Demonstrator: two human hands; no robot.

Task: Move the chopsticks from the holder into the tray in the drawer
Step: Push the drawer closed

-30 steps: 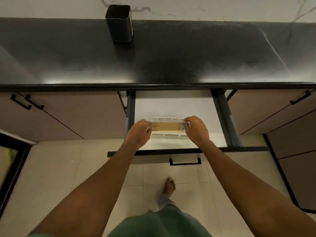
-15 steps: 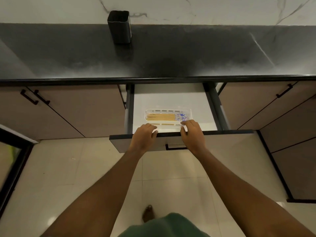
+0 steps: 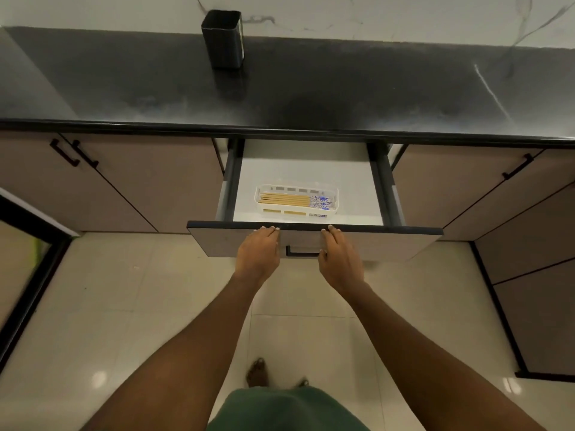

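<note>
A: Where are the chopsticks point(image 3: 297, 202)?
B: Flat in the white tray point(image 3: 337, 196), inside the open drawer point(image 3: 311, 169), patterned ends toward the drawer's right side. The black holder point(image 3: 222, 38) stands on the worktop point(image 3: 342, 88) behind the drawer. The move looks done.
A: And my hands?
B: Your left hand point(image 3: 258, 248) and right hand point(image 3: 337, 256) lie spread on the drawer front, fingers straight, gripping nothing.
A: If I must shift them?
B: They look light, stiff and smooth, likely to roll; pinch the bundle near its middle.
</note>
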